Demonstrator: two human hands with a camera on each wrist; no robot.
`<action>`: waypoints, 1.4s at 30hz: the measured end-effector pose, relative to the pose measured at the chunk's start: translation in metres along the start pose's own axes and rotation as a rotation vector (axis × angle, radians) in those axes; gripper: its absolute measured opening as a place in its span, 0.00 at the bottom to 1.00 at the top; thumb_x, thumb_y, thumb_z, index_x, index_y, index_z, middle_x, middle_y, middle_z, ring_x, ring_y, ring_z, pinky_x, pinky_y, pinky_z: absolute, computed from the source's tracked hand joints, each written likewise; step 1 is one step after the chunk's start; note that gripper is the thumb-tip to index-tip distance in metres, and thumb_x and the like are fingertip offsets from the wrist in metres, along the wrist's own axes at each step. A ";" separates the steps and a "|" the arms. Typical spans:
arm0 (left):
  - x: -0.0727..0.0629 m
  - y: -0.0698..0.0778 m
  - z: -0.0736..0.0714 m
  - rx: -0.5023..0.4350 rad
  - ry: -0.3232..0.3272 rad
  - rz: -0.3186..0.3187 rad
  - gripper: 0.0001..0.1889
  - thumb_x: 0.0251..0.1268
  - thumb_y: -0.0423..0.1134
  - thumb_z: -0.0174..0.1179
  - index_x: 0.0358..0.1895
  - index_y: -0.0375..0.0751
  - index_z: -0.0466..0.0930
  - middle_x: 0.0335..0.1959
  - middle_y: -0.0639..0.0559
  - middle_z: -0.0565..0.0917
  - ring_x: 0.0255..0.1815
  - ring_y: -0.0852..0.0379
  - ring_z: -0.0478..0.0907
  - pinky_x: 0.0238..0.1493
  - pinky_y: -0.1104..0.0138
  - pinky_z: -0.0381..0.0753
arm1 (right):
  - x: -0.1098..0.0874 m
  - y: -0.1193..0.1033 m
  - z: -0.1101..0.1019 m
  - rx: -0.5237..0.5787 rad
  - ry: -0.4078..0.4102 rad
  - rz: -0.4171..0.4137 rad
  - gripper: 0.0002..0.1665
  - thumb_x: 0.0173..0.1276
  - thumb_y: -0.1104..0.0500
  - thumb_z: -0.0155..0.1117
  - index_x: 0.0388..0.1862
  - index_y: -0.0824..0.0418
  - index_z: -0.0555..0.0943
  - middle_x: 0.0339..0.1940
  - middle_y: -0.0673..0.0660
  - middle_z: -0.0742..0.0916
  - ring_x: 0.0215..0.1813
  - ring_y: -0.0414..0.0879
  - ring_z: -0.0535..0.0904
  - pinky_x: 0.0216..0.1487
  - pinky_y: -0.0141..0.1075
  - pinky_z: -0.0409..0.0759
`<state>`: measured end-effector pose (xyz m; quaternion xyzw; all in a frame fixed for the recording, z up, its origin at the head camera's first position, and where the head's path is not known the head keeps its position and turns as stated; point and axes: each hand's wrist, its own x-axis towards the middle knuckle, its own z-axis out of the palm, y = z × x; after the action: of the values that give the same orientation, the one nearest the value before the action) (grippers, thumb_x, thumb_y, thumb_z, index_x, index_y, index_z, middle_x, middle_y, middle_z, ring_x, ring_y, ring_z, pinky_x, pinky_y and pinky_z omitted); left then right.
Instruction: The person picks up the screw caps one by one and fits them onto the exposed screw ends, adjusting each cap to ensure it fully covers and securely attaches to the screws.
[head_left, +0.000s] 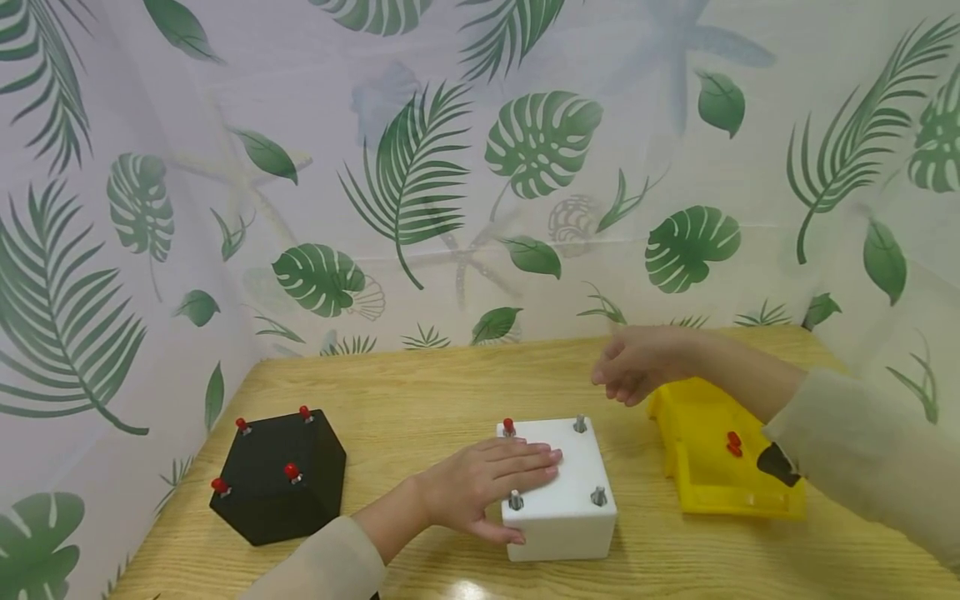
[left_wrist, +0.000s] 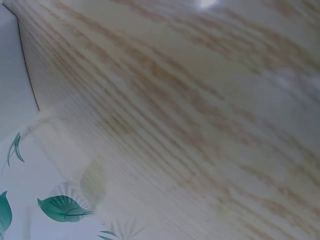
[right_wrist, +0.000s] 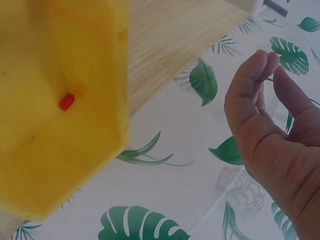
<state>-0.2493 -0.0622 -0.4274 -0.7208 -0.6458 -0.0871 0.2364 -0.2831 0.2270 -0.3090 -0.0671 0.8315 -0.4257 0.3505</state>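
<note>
My left hand (head_left: 487,483) lies palm down across the top of a white box (head_left: 570,533), fingers straight and thumb at its front edge. Of the posts standing at the box's corners, the back left one wears a red cap (head_left: 508,427). The others, such as the back right metal post (head_left: 580,424), are bare. Raised over the back of a yellow tray (head_left: 738,502), my right hand (head_left: 648,362) has curled fingers with the thumb tip close to them. I cannot tell whether something small sits between those fingertips. Inside the tray lie loose red caps (head_left: 734,443).
At the left stands a black box (head_left: 262,458) with a red cap (head_left: 292,472) on each visible post. A wooden table (head_left: 420,383) carries everything. Leaf-printed cloth (head_left: 465,208) encloses the back and sides. The left wrist view shows mostly tabletop (left_wrist: 165,110) and cloth.
</note>
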 end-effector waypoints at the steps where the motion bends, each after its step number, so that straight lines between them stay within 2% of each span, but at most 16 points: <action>1: 0.000 0.000 0.000 -0.002 0.000 0.000 0.45 0.49 0.59 0.67 0.65 0.31 0.66 0.67 0.41 0.69 0.71 0.50 0.62 0.71 0.63 0.58 | -0.001 0.002 -0.002 0.000 0.004 0.005 0.15 0.68 0.59 0.58 0.46 0.70 0.77 0.29 0.56 0.83 0.29 0.44 0.77 0.41 0.35 0.82; 19: 0.001 -0.001 -0.003 0.012 -0.004 0.005 0.43 0.51 0.59 0.65 0.64 0.31 0.67 0.67 0.40 0.69 0.70 0.49 0.63 0.71 0.62 0.57 | -0.012 0.033 -0.020 0.008 0.064 0.076 0.13 0.68 0.60 0.57 0.44 0.69 0.77 0.29 0.57 0.83 0.30 0.45 0.77 0.41 0.36 0.82; 29: 0.001 0.000 -0.004 0.017 -0.006 0.008 0.43 0.51 0.58 0.66 0.64 0.30 0.67 0.67 0.40 0.68 0.70 0.49 0.63 0.71 0.62 0.57 | -0.018 0.046 -0.028 0.044 0.068 0.095 0.14 0.69 0.60 0.55 0.47 0.70 0.76 0.29 0.55 0.82 0.30 0.44 0.76 0.42 0.35 0.81; 35: 0.001 -0.001 -0.005 0.036 -0.001 0.014 0.43 0.51 0.59 0.65 0.64 0.30 0.68 0.67 0.39 0.69 0.70 0.48 0.63 0.71 0.62 0.58 | -0.019 0.050 -0.033 0.053 0.054 0.097 0.12 0.69 0.60 0.56 0.43 0.69 0.76 0.28 0.54 0.81 0.30 0.43 0.76 0.41 0.34 0.81; 42: 0.001 0.000 -0.004 0.031 -0.006 0.016 0.43 0.51 0.59 0.65 0.64 0.30 0.67 0.67 0.39 0.68 0.70 0.48 0.63 0.72 0.62 0.57 | -0.019 0.055 -0.039 -0.034 0.096 0.116 0.14 0.69 0.64 0.56 0.47 0.74 0.73 0.27 0.54 0.81 0.30 0.43 0.76 0.41 0.36 0.82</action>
<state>-0.2480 -0.0630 -0.4232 -0.7224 -0.6420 -0.0733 0.2462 -0.2831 0.2947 -0.3249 -0.0042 0.8569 -0.3932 0.3332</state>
